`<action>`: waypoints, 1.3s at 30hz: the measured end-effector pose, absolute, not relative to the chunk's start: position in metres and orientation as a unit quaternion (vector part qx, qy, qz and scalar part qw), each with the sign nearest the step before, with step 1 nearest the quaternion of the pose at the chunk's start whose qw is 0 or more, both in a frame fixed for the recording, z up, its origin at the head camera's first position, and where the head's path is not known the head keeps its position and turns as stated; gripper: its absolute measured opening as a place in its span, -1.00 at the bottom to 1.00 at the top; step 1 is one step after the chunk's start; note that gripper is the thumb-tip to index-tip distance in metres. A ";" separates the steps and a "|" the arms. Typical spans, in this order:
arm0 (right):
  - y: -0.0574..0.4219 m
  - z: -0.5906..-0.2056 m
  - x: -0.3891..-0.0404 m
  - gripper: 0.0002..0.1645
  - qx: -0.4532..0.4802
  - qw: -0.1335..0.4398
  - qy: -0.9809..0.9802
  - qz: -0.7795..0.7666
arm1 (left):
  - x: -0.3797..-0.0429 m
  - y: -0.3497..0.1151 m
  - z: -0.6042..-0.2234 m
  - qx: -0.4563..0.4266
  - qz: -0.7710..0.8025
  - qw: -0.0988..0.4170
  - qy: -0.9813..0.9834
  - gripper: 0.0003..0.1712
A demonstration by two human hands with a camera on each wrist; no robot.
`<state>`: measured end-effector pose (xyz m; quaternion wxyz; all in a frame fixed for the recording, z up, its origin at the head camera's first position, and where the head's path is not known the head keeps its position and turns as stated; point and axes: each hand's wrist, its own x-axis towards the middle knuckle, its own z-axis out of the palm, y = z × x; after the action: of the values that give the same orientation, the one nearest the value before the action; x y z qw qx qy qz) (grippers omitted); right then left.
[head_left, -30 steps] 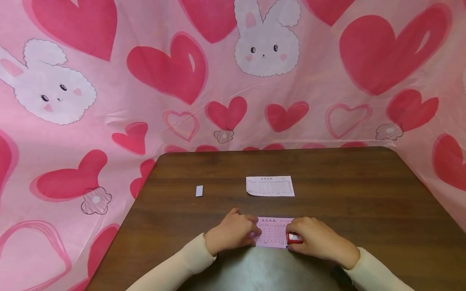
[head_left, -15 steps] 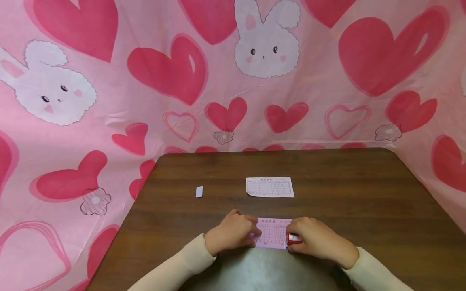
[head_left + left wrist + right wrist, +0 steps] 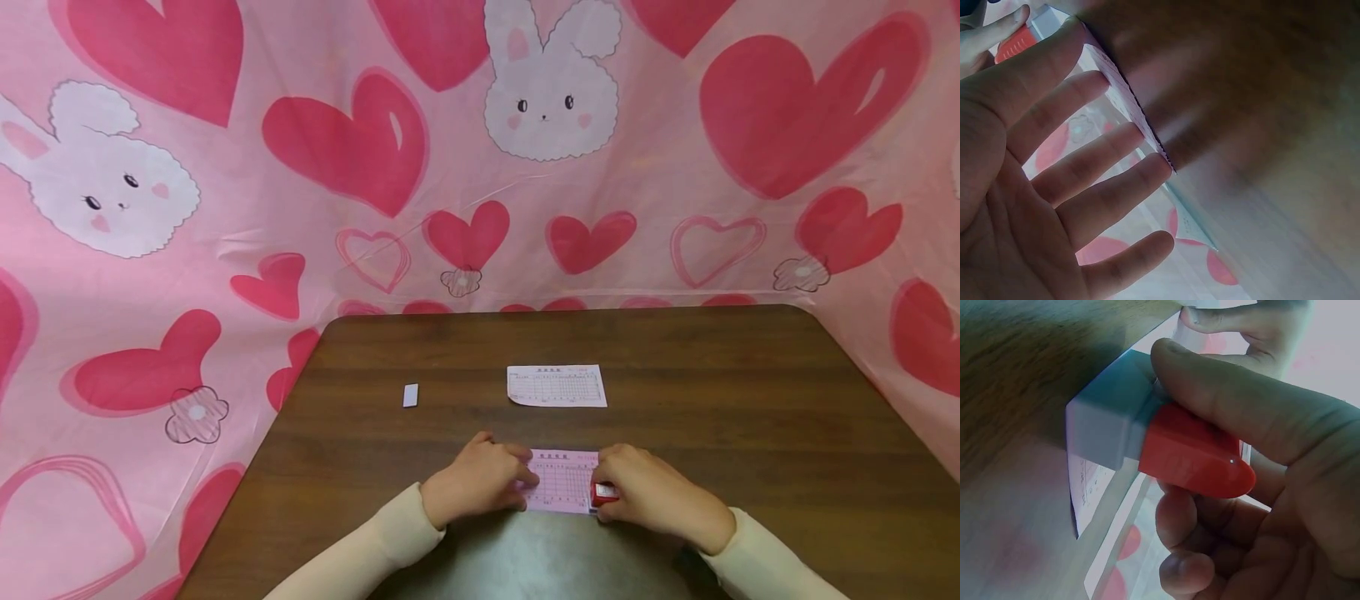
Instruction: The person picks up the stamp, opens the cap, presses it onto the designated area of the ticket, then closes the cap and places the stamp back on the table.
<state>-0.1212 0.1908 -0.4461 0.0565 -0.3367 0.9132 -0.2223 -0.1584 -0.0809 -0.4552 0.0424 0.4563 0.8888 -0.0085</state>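
Observation:
A pink printed form (image 3: pixel 558 483) lies on the table before me. On its left end rest the fingertips of my left hand (image 3: pixel 474 477), the fingers spread and nearly straight in the left wrist view. My right hand (image 3: pixel 660 493) grips a stamp (image 3: pixel 603 493) at the form's lower right corner. The right wrist view shows the stamp's red handle (image 3: pixel 1194 450) between thumb and fingers. Its grey translucent base (image 3: pixel 1107 422) stands against the paper and hides the stamping face.
Farther back on the brown table (image 3: pixel 720 383) lies a white printed form (image 3: pixel 557 387), its lower left corner curled. A small white rectangular piece (image 3: pixel 410 395) sits to the left of it. Behind the table hangs a pink cloth (image 3: pixel 300 225) with hearts and rabbits.
My right hand and the stamp have shifted very slightly. The left hand, both forms and the small white piece have stayed in place.

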 end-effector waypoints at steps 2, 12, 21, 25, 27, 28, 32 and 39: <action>0.191 -0.446 -0.122 -0.73 -0.342 0.055 0.911 -0.224 | -0.158 -0.081 -0.455 0.455 -0.009 0.042 0.890 -0.66; 0.191 -0.447 -0.123 -0.56 -0.319 0.080 0.900 -0.287 | -0.158 -0.081 -0.454 0.453 -0.004 0.044 0.890 -0.66; 0.190 -0.449 -0.126 -0.55 -0.310 0.081 0.899 -0.299 | -0.159 -0.082 -0.456 0.459 0.006 0.045 0.887 -0.67; 0.190 -0.448 -0.126 -0.54 -0.307 0.076 0.901 -0.298 | -0.160 -0.081 -0.458 0.460 -0.002 0.040 0.887 -0.67; 0.190 -0.448 -0.126 -0.54 -0.306 0.075 0.901 -0.297 | -0.161 -0.081 -0.458 0.459 -0.006 0.039 0.888 -0.67; 0.190 -0.448 -0.126 -0.55 -0.306 0.075 0.901 -0.297 | -0.161 -0.081 -0.458 0.459 -0.007 0.039 0.888 -0.67; 0.190 -0.448 -0.127 -0.55 -0.305 0.080 0.901 -0.299 | -0.161 -0.081 -0.458 0.456 -0.006 0.046 0.889 -0.66; 0.190 -0.449 -0.128 -0.56 -0.307 0.072 0.901 -0.298 | -0.161 -0.081 -0.458 0.456 -0.007 0.047 0.889 -0.67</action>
<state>-0.1277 0.1900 -0.4489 0.0720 -0.3070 0.9010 -0.2981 -0.1607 -0.0808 -0.4584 0.0471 0.4557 0.8889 -0.0068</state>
